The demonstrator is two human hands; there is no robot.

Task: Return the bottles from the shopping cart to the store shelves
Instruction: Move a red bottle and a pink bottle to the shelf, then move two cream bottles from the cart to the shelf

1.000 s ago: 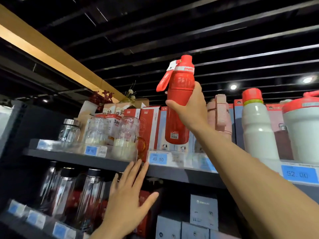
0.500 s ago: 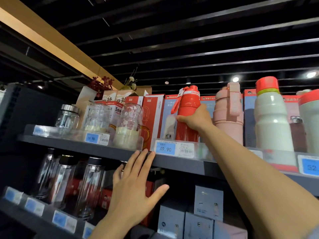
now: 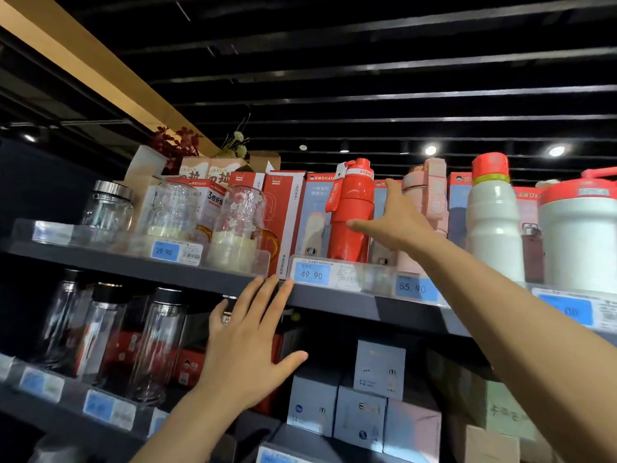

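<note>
A red sports bottle [image 3: 350, 208] with a red strap stands upright on the upper grey shelf [image 3: 334, 297], behind the 49.90 price tag. My right hand [image 3: 397, 222] is just right of it with fingers spread; the thumb points at the bottle's side and may touch it. My left hand [image 3: 248, 345] is raised flat in front of the lower shelf, and its fingertips reach the upper shelf's front edge. The shopping cart is out of sight.
On the upper shelf, a pink bottle [image 3: 430, 208], a white bottle with red cap [image 3: 490, 222] and a wide white jug [image 3: 581, 235] stand to the right. Glass jars [image 3: 233, 225] and red boxes stand to the left. Clear bottles [image 3: 153, 342] and grey boxes [image 3: 360, 416] fill the lower shelf.
My right hand lowered the red bottle onto the upper shelf, then let go and spread its fingers beside it. My left hand rose slightly toward the shelf edge.
</note>
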